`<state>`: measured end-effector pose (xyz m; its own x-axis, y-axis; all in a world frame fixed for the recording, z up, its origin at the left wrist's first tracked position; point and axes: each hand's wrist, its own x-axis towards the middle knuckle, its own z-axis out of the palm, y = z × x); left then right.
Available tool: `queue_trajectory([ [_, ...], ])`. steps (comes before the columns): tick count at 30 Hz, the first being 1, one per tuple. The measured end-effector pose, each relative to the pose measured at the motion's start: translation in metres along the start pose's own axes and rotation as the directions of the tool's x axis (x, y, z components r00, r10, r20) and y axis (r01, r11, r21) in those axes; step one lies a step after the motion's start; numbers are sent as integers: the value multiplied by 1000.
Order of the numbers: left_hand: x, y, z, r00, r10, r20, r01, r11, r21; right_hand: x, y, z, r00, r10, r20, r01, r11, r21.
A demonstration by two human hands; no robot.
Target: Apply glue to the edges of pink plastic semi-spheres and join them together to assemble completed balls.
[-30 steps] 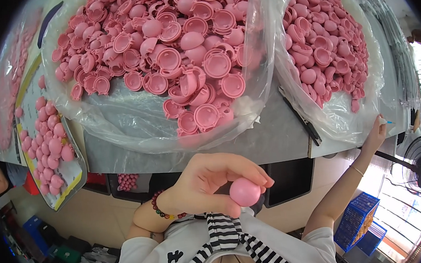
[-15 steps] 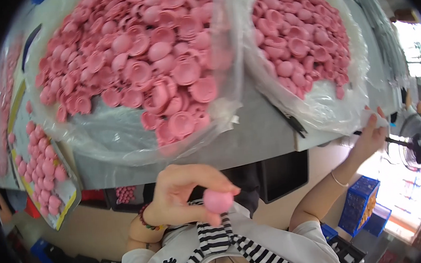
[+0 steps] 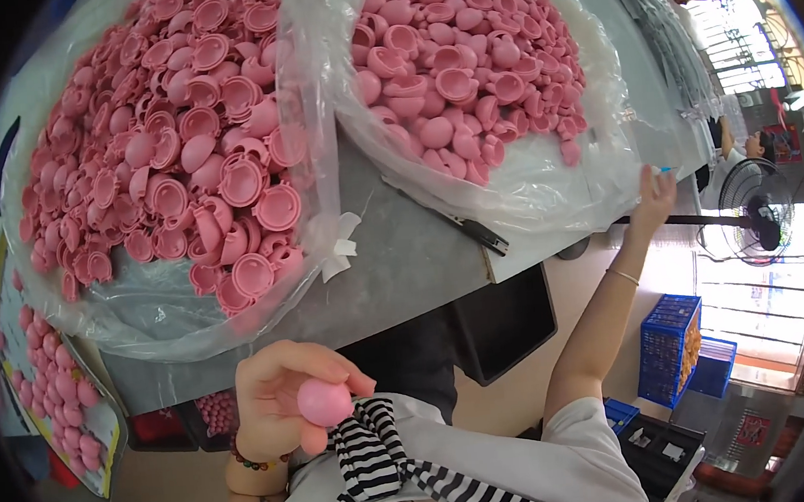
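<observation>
While the left hand [image 3: 270,403] is pinching a pink ball [image 3: 325,403], the right hand [image 3: 655,201] is lying well apart

As the left thumb and fingers are gripping the pink ball from both sides, it is sitting at the fingertips, just off the near edge of the grey table [image 3: 403,270]. A beaded bracelet [image 3: 260,464] is circling the left wrist, and a striped scarf [image 3: 369,452] is hanging beside the ball.

The right hand is showing near the right end of the table, next to the clear bag [image 3: 549,203]. A small blue item [image 3: 668,170] is appearing at its fingertips; the view is not revealing whether the fingers are grasping it.

Beyond the left hand, a heap of pink shells [image 3: 166,196] is lying on a clear plastic sheet [image 3: 156,308]. More pink pieces [image 3: 455,84] are filling the clear bag to the right. Between the two heaps, a slim black tool [image 3: 484,233] is resting on the table near its front edge. At the far left, a tray [image 3: 111,427] is holding pink balls [image 3: 56,396]. Below the table, a black bin [image 3: 509,326] is standing, and farther right a blue crate [image 3: 660,355] is standing near a fan [image 3: 760,213].
</observation>
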<state>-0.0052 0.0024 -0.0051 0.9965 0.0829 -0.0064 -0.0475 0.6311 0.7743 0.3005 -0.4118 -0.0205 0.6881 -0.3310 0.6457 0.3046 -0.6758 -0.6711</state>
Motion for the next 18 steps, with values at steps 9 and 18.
queue_trajectory([
  [9,1,-5,-5,992,127,-24,-126,991,52,-161,-245,35,578,-638,509,379,762,525],
  [18,1,-2,-4,968,250,5,-246,952,180,-207,-260,59,444,-577,685,149,802,578],
])
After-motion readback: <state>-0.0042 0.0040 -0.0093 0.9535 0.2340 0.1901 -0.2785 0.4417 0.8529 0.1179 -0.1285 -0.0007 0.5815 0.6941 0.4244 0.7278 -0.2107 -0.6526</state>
